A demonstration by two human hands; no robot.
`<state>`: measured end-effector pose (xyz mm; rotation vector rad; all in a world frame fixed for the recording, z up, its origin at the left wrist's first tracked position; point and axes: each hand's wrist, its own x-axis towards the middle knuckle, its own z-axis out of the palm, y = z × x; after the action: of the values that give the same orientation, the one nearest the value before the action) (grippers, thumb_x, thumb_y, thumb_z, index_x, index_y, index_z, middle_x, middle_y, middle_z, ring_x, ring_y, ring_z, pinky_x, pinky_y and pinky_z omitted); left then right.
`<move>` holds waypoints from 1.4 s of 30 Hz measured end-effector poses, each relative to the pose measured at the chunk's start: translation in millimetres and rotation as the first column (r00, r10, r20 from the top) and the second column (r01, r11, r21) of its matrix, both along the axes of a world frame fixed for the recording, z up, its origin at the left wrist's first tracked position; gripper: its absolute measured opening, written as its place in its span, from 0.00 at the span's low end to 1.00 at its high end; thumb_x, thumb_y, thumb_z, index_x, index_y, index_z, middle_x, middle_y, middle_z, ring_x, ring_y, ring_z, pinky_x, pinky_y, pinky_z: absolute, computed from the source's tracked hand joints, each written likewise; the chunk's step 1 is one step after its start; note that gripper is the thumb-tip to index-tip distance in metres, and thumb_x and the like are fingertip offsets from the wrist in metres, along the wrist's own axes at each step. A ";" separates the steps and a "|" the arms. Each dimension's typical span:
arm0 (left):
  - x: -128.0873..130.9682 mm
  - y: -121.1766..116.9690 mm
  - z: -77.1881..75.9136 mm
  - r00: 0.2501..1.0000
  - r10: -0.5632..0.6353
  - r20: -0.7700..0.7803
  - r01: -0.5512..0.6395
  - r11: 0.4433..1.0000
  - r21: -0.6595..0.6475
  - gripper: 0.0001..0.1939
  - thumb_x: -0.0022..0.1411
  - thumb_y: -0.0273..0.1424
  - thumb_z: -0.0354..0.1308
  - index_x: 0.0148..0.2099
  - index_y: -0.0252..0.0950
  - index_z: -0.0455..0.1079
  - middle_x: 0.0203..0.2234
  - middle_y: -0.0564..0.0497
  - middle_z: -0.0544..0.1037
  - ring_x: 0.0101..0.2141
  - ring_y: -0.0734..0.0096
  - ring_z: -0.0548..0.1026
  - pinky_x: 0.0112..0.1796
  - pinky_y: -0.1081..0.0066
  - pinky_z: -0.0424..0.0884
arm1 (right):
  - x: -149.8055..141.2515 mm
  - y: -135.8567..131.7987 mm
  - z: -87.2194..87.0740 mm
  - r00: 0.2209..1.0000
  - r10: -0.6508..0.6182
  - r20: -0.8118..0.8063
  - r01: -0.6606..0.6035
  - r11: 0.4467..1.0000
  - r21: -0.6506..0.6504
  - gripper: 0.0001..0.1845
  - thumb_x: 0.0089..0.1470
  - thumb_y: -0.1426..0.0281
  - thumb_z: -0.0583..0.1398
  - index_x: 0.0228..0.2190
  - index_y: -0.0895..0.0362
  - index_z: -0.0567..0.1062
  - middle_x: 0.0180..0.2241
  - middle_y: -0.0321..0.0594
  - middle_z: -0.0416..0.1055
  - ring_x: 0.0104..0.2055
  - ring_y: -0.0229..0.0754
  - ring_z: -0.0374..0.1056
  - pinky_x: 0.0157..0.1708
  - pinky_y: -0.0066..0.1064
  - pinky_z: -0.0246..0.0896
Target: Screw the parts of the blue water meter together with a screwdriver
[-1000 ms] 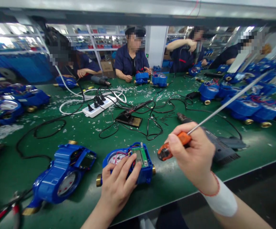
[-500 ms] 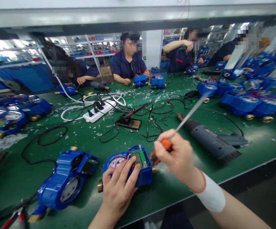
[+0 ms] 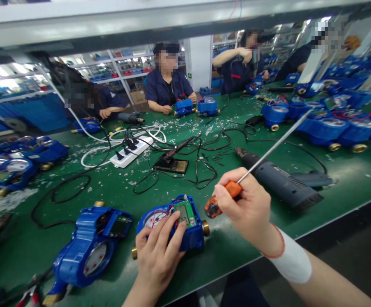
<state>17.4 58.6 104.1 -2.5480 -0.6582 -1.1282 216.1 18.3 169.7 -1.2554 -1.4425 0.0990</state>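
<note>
A blue water meter [image 3: 193, 238] with brass ends lies in front of me, its circuit board [image 3: 189, 212] and small display exposed. Over the meter's top, my left hand [image 3: 159, 251] grips it, fingertips on the display and the rest near red wires by the dial. To the right of the meter, my right hand [image 3: 246, 204] is closed around a screwdriver [image 3: 233, 188] with an orange and black handle. Its long shaft points up and right, away from the meter, and the handle end is apart from it.
A second blue meter [image 3: 87, 245] lies at left, near red-handled pliers [image 3: 30, 296]. A heat gun [image 3: 281, 183] lies at right. Behind are a soldering iron stand [image 3: 172, 164], a power strip [image 3: 132, 151] and tangled cables. Co-workers [image 3: 167, 81] sit across the green table [image 3: 236, 273].
My right hand has moved slightly right with the screwdriver, whose shaft now leans further right. The handle end is farther from the meter. My left hand stays on the meter.
</note>
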 end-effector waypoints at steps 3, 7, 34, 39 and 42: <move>0.6 0.0 1.6 1.000 -0.009 -0.014 0.009 1.000 0.004 0.11 0.68 0.32 0.51 0.46 0.34 0.72 0.42 0.40 0.80 0.42 0.60 0.75 0.42 0.61 0.57 | -0.3 2.1 -1.0 0.993 0.110 0.049 -0.108 0.993 -0.043 0.05 0.55 0.74 0.55 0.27 0.55 0.64 0.20 0.27 0.61 0.17 0.30 0.57 0.19 0.21 0.53; -0.3 1.1 0.9 1.000 -0.012 -0.010 0.012 1.000 0.016 0.12 0.68 0.33 0.50 0.45 0.34 0.72 0.42 0.40 0.80 0.42 0.61 0.75 0.41 0.61 0.57 | -1.8 6.4 -4.1 0.997 0.076 -0.001 -0.076 0.996 -0.049 0.04 0.57 0.73 0.55 0.30 0.56 0.64 0.21 0.27 0.60 0.19 0.30 0.58 0.21 0.21 0.53; 7.3 24.8 28.6 0.947 -0.013 -0.320 -0.095 0.943 -0.320 0.32 0.49 0.38 0.69 0.53 0.38 0.59 0.51 0.42 0.73 0.48 0.50 0.71 0.44 0.54 0.62 | 19.8 20.9 -5.5 0.966 0.035 -0.257 -0.074 0.987 -0.143 0.10 0.61 0.63 0.55 0.31 0.55 0.64 0.17 0.28 0.67 0.19 0.34 0.67 0.25 0.23 0.59; 6.8 26.2 31.6 0.937 -0.042 -0.346 -0.083 0.937 -0.339 0.35 0.45 0.40 0.72 0.51 0.39 0.59 0.50 0.42 0.73 0.48 0.49 0.71 0.45 0.52 0.63 | 9.0 37.4 -15.8 0.974 0.084 -0.210 -0.117 0.982 -0.148 0.07 0.57 0.68 0.55 0.28 0.55 0.63 0.16 0.26 0.62 0.17 0.32 0.60 0.22 0.23 0.54; 6.3 26.0 33.2 0.932 -0.055 -0.359 -0.079 0.935 -0.346 0.36 0.44 0.41 0.72 0.51 0.39 0.58 0.50 0.42 0.73 0.48 0.48 0.71 0.45 0.51 0.64 | 6.6 37.4 -18.4 0.969 0.054 -0.241 -0.094 0.983 -0.156 0.08 0.61 0.66 0.52 0.30 0.55 0.62 0.17 0.26 0.61 0.18 0.32 0.61 0.22 0.22 0.54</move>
<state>23.6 84.6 137.3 -2.9390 -0.8383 -0.5343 222.7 55.7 151.3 -1.2771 -1.2941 0.4137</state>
